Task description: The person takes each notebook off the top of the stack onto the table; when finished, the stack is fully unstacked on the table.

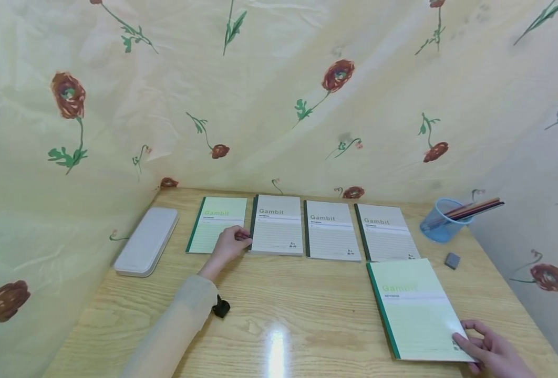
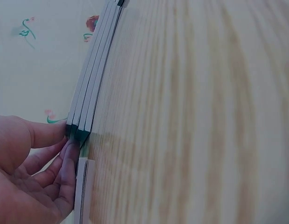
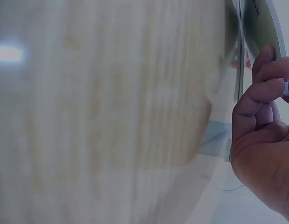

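Observation:
Four stacks or single notebooks stand in a row at the back: a light green notebook (image 1: 224, 210) at the left, then three greyish ones. My left hand (image 1: 233, 243) pinches the lower left corner of the second, a grey notebook stack (image 1: 279, 226). In the left wrist view, thumb and fingers (image 2: 65, 172) meet at the dark spine corner of several layered notebooks (image 2: 93, 79). At the front right, my right hand (image 1: 489, 346) grips the lower right corner of another green notebook (image 1: 416, 315), lifted off the table; the right wrist view shows its underside (image 3: 263, 28).
Further right in the row lie a grey notebook (image 1: 332, 231) and another (image 1: 385, 231), partly overlapped by the lifted one. A blue pencil cup (image 1: 437, 226) and a grey eraser (image 1: 452, 260) stand at the right. A white case (image 1: 147, 241) lies at the left, beside the flowered curtain (image 1: 260, 105).

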Motion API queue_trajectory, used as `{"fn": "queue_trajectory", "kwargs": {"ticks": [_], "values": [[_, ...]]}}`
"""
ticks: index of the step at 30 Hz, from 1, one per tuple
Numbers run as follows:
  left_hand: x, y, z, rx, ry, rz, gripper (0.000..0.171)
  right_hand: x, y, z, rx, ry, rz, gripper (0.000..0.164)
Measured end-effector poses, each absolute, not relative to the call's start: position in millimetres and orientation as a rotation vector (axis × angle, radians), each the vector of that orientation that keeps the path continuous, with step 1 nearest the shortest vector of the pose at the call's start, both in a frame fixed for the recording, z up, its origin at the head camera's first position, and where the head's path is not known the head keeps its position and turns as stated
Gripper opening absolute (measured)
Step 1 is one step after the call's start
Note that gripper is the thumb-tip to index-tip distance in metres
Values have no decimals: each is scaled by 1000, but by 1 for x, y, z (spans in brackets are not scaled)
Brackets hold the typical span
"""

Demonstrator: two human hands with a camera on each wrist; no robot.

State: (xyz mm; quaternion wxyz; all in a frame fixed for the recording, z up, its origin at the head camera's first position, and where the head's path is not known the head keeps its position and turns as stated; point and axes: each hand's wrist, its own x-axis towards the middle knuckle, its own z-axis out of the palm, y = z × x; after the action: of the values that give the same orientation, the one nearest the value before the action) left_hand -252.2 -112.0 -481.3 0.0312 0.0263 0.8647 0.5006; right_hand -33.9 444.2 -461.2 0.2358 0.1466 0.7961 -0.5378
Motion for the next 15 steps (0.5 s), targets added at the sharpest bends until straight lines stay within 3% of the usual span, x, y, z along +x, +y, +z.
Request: {"fn": "queue_trajectory", "kwargs": {"ticks": [6, 15], "values": [[-251, -112, -480, 74, 2669, 1538, 16, -31, 442, -470, 526, 2202, -1458, 61], [-251, -112, -481, 77, 2669, 1535, 16, -28, 443, -475, 542, 2269, -1397, 57]]}}
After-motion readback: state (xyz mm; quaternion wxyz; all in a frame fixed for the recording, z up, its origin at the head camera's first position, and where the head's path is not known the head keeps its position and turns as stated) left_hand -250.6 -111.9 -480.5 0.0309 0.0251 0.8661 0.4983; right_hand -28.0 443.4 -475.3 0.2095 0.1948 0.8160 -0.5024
